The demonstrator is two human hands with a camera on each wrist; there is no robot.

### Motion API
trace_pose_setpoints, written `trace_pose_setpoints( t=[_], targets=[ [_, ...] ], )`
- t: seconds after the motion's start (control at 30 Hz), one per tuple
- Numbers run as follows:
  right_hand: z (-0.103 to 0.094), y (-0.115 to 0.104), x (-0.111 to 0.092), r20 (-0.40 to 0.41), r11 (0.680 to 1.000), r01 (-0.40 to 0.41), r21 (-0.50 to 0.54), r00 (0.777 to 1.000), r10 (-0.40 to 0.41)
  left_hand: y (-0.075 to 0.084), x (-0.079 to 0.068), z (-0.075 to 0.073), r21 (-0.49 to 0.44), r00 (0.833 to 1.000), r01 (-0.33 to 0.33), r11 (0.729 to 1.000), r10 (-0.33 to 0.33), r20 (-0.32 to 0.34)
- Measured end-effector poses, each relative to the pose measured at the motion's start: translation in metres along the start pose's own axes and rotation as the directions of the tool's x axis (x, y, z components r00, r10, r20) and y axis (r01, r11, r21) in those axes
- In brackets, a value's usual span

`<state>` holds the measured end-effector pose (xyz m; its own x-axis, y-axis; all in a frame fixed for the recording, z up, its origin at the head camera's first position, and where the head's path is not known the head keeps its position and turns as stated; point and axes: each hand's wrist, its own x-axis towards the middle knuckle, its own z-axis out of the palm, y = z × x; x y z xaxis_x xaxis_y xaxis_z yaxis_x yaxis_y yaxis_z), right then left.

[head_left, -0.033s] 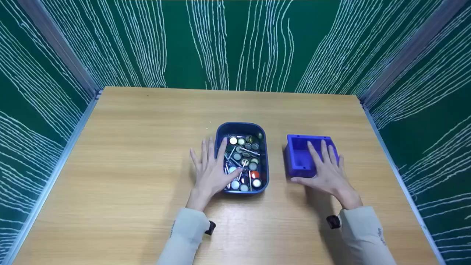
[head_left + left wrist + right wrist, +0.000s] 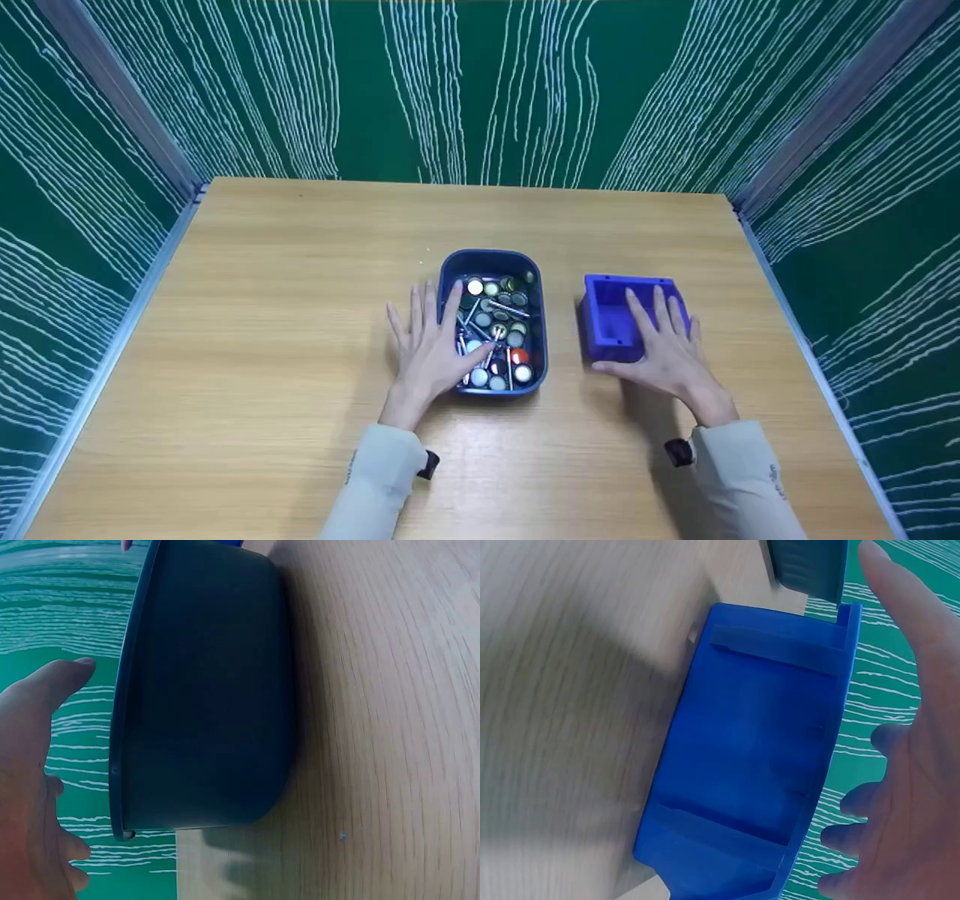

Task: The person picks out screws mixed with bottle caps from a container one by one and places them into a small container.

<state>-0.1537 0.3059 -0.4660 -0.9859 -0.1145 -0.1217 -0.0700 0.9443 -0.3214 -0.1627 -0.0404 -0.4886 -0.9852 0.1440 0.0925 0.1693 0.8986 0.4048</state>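
Note:
My left hand [image 2: 427, 349] is spread over the left side of a dark blue tub [image 2: 544, 330], fingers straight and pointing away. Inside the tub lie several bottle caps [image 2: 519, 356], one of them orange, mixed with slim metal nails or screws [image 2: 509, 308]. The left wrist view has the tub's outer wall [image 2: 202, 690], with the fingers above its rim. On the right, my right hand [image 2: 671, 356] hovers with fingers spread over the near right corner of a blue-violet plastic bin [image 2: 616, 351]. In the right wrist view the fingers stand apart from the bin's wall [image 2: 742, 742].
Both containers stand side by side on a light wooden table [image 2: 262, 315], with a gap between them. Green panels with white wavy lines [image 2: 525, 90] enclose the back and sides. Metal rails [image 2: 112, 322] run along the table's side edges.

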Motion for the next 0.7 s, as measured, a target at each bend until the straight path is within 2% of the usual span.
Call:
trace_pose_setpoints(
  t=[0.23, 0.4, 0.6, 0.7],
  targets=[
    [-0.003, 0.001, -0.004, 0.001, 1.0, -0.01, 0.015, 1.0, 0.01, 0.003, 0.0, 0.0, 0.018, 1.0, 0.005, 1.0, -0.005, 0.013],
    [-0.004, 0.002, -0.004, 0.001, 1.0, -0.008, 0.019, 1.0, 0.008, 0.002, -0.001, 0.001, -0.02, 1.0, 0.012, 1.0, -0.012, 0.012],
    [-0.004, 0.003, -0.002, -0.001, 0.999, -0.016, 0.032, 1.0, 0.016, -0.003, 0.0, 0.0, -0.133, 0.997, 0.065, 0.989, -0.059, 0.051],
    [-0.005, 0.003, -0.002, 0.002, 0.999, -0.021, 0.038, 1.0, 0.021, -0.007, 0.002, -0.001, -0.251, 0.993, 0.105, 0.962, -0.089, 0.074]
  ],
)
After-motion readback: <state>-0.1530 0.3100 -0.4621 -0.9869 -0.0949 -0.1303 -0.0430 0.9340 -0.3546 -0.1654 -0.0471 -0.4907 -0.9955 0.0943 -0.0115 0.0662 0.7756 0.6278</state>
